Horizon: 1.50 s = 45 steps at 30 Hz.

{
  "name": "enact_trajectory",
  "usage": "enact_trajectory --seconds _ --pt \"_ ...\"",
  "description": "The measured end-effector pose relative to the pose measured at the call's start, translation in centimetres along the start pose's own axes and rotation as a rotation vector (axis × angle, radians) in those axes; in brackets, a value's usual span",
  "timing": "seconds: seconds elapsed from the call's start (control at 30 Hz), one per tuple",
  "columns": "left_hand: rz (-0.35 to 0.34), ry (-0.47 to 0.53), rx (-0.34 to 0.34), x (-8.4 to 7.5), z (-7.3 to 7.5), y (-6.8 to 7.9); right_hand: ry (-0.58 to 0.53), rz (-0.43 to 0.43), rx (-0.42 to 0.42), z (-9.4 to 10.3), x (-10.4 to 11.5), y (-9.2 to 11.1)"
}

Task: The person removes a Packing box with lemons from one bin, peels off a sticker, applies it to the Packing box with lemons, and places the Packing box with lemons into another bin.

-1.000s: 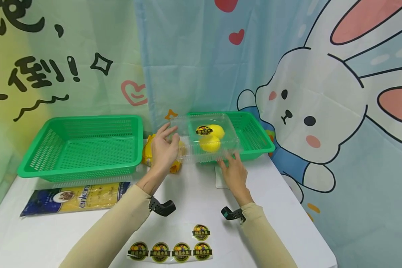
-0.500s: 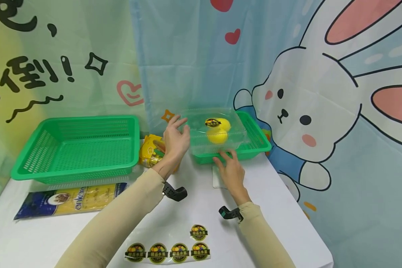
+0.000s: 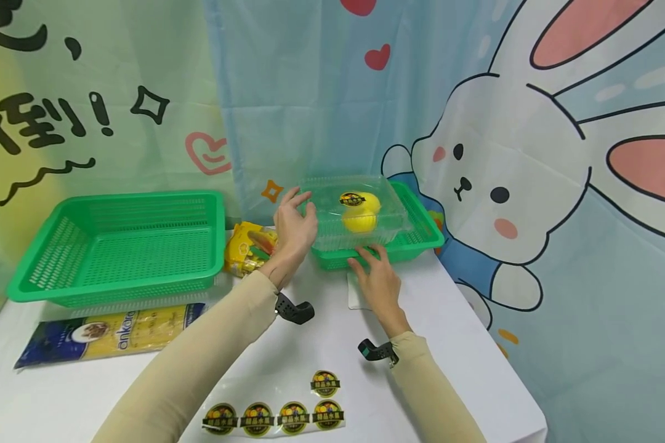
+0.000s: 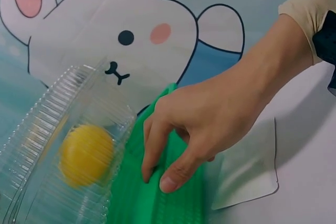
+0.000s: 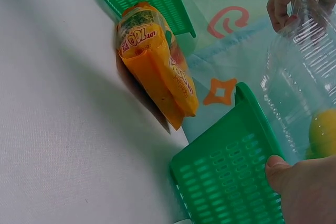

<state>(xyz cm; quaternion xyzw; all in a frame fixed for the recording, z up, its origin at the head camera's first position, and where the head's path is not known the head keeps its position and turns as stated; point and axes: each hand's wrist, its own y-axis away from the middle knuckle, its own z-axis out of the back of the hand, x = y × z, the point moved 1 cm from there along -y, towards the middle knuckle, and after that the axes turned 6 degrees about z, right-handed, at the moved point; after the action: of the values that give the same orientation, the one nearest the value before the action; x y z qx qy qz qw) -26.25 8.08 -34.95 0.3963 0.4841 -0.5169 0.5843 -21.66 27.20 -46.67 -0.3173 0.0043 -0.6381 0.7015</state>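
A clear plastic clamshell box (image 3: 385, 209) with yellow lemons (image 3: 360, 219) inside and a round fruit sticker (image 3: 352, 199) on its lid is over the right green basket (image 3: 421, 237), tilted. My left hand (image 3: 295, 224) holds the box's left edge; in the right wrist view its fingers (image 5: 281, 11) pinch the clear plastic. My right hand (image 3: 378, 283) grips the basket's front rim, thumb outside and fingers inside, as the left wrist view shows. A gap separates this hand from the box (image 4: 63, 129) there. How far the box rests on the basket is hard to tell.
Another green basket (image 3: 138, 286) stands at the left. Between the baskets lies a yellow snack bag (image 3: 244, 249). A pasta pack (image 3: 111, 332) lies in front of the left basket, a sticker sheet (image 3: 274, 424) near the front. A white flat piece (image 3: 357, 295) lies by my right hand.
My left hand has moved the box to the right and back over the basket. My right hand has gone from the box's front edge to the basket's rim. The view has shifted slightly.
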Motion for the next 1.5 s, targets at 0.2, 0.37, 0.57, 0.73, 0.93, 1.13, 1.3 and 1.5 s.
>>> enact_trajectory --seconds 0.2,0.37,0.57,0.73,0.93,1.13,1.3,1.5 --pt "-0.011 -0.011 0.018 0.1 -0.9 -0.4 0.008 0.004 -0.019 0.1 -0.2 0.2" --pt "-0.011 -0.021 0.012 0.3 -1.5 -0.9 0.006 -0.004 -0.014 0.2 -0.2 0.2" --pt "0.008 -0.017 0.019 0.5 -2.5 -1.3 0.022 -0.008 -0.007 0.2 -0.3 0.1" --pt "0.028 0.002 0.042 0.6 -3.6 -1.4 0.024 -0.017 -0.015 0.4 -0.3 0.1" --pt "0.055 0.012 0.044 0.8 -4.6 -1.5 0.032 -0.024 0.011 0.5 -0.1 0.2" --pt "0.061 0.023 0.049 1.1 -5.2 -2.0 0.037 -0.038 0.024 0.3 0.2 0.2" --pt "0.075 0.017 0.053 1.4 -5.8 -2.2 0.047 -0.036 0.021 0.4 0.3 0.1" --pt "0.101 -0.018 0.054 1.7 -6.6 -2.4 0.053 -0.038 0.023 0.6 0.2 0.2"
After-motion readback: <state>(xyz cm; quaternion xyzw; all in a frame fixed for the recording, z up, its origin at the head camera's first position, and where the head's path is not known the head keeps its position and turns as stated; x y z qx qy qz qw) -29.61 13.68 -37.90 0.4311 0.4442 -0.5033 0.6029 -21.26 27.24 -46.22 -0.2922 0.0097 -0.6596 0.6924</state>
